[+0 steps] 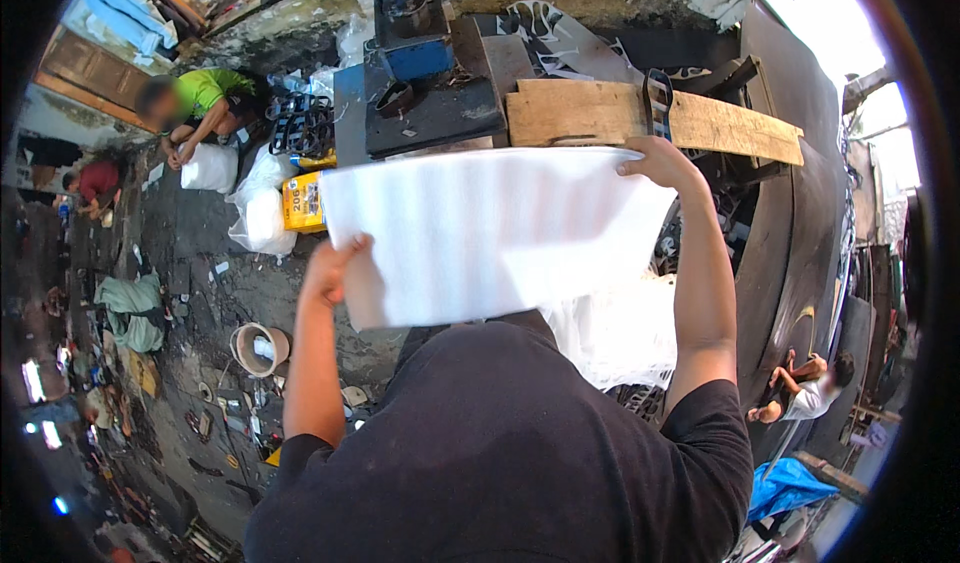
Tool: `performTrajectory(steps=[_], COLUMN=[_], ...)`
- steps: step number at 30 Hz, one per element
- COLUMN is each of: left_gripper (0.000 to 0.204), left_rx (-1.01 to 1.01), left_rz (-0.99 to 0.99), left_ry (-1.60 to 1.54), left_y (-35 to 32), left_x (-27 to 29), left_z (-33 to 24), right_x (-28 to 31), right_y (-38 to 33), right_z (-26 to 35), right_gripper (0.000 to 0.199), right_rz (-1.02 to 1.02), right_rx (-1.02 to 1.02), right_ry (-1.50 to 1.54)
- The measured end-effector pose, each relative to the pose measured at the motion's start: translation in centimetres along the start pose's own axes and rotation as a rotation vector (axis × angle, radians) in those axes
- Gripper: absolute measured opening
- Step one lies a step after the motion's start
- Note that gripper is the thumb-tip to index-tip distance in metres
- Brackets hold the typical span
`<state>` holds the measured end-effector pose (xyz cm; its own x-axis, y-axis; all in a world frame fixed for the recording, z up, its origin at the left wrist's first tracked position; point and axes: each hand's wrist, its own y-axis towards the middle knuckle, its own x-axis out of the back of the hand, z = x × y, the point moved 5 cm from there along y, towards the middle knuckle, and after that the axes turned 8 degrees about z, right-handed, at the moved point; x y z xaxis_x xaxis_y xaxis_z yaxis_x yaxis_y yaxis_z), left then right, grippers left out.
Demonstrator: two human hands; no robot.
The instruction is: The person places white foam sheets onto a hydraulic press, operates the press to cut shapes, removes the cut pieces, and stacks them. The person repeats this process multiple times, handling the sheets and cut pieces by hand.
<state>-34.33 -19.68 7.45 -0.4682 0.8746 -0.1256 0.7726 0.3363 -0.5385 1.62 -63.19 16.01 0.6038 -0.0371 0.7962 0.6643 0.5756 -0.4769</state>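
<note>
The left hand pinches the left edge of a white sheet, thumb on top, while the right hand is closed on its upper right corner; the sheet spans between them before the torso. Just beyond its left edge stands a yellow package, contents hidden, next to a bulging white plastic bag, its filling unclear. Nearer, a pale bucket holds a whitish crumpled piece.
</note>
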Motion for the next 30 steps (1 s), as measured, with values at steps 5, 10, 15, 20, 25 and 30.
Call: performTrajectory(steps=[5, 10, 15, 20, 25, 30], left_gripper=[0.048, 0.046, 0.051, 0.064, 0.041, 0.038], left_rx=[0.222, 0.127, 0.159, 0.145, 0.163, 0.151], left_rz=[0.042, 0.050, -0.005, -0.002, 0.023, 0.024], left_ry=[-0.193, -0.200, -0.157, -0.233, -0.202, -0.091], left_y=[3.7, 10.2, 18.7, 23.8, 25.3, 26.4], left_x=[2.6, 5.1, 6.0, 7.7, 3.8, 2.5], left_z=[6.5, 5.1, 3.3, 2.6, -0.9, -2.4], right_x=[-5.1, -4.3, -1.1, 4.5, -0.6, -3.7], right_y=[7.8, 14.9, 19.9, 19.0, 17.0, 14.3], right_z=[1.5, 3.6, 1.8, 1.0, -18.9, -23.8], right_gripper=[0.041, 0.038, 0.036, 0.041, 0.078, 0.084], right_rz=[-0.014, 0.132, -0.135, -1.041, -0.765, -0.565], right_rx=[-0.080, -0.283, -0.231, -0.021, -0.749, -0.895], right_ry=[-0.244, -0.379, -0.293, -0.298, 0.065, 0.168])
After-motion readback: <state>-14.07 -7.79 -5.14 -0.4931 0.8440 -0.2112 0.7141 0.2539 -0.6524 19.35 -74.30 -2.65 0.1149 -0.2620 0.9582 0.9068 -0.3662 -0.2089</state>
